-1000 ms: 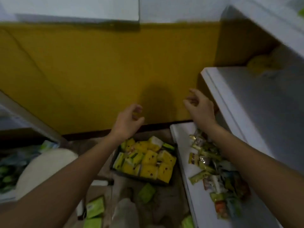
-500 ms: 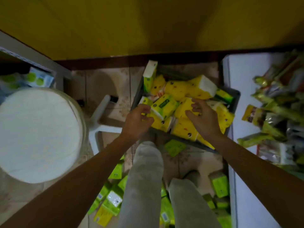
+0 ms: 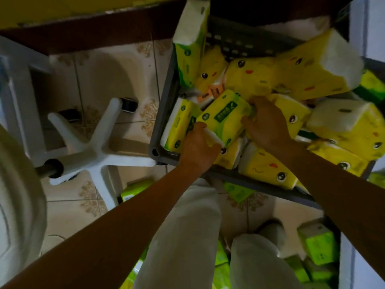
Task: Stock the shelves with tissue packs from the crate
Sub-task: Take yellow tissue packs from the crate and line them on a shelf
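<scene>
A grey plastic crate on the tiled floor holds several yellow tissue packs with cartoon faces and green-labelled ones. A green-labelled tissue pack lies tilted on top at the crate's near left. My left hand grips its near end. My right hand grips its far end, fingers curled over the edge. A tall green pack leans upright against the crate's left wall.
A white swivel-chair base with castors stands left of the crate, its round seat at the far left. Loose green packs lie on the floor around my legs. A white shelf edge runs along the right.
The view has dropped from the wall and shelves down to the crate. Both hands went from raised and empty into the crate and closed on the green-labelled pack.
</scene>
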A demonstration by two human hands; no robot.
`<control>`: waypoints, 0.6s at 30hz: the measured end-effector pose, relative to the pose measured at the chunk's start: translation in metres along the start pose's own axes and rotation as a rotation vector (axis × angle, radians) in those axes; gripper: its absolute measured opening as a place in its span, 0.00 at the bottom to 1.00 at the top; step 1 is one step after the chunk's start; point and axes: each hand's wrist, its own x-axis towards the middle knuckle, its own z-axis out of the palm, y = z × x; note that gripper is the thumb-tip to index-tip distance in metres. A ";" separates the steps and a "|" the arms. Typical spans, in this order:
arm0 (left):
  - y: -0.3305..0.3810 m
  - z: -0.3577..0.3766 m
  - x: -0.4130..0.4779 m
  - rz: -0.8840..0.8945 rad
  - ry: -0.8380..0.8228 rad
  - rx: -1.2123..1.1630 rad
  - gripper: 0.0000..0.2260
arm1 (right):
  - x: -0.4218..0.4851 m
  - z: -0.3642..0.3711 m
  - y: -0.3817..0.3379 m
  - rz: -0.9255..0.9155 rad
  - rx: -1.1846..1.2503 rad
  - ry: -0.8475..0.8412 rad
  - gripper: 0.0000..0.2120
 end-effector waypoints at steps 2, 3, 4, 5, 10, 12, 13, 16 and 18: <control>0.003 0.004 -0.003 -0.034 0.020 -0.082 0.26 | 0.005 0.001 -0.005 0.041 0.020 -0.057 0.20; 0.005 0.005 -0.006 -0.057 0.029 -0.126 0.26 | 0.005 0.000 -0.007 0.063 0.059 -0.071 0.20; 0.007 0.005 -0.010 -0.068 0.035 -0.154 0.27 | 0.004 0.000 -0.009 0.078 0.100 -0.058 0.19; 0.009 0.004 -0.015 -0.065 0.038 -0.169 0.28 | -0.001 -0.002 -0.010 0.083 0.130 -0.038 0.18; 0.018 -0.014 -0.056 0.055 0.066 -0.096 0.33 | -0.052 -0.018 -0.010 0.122 0.253 -0.004 0.24; 0.029 -0.020 -0.077 0.104 0.076 -0.099 0.33 | -0.081 -0.036 -0.014 0.157 0.419 0.002 0.20; 0.039 -0.023 -0.089 0.134 0.079 -0.109 0.34 | -0.098 -0.048 -0.018 0.151 0.460 0.020 0.18; 0.086 -0.035 -0.134 0.208 0.110 -0.102 0.36 | -0.154 -0.097 -0.030 0.031 0.518 0.130 0.25; 0.124 -0.046 -0.175 0.289 0.121 -0.158 0.38 | -0.192 -0.141 -0.040 -0.040 0.539 0.194 0.33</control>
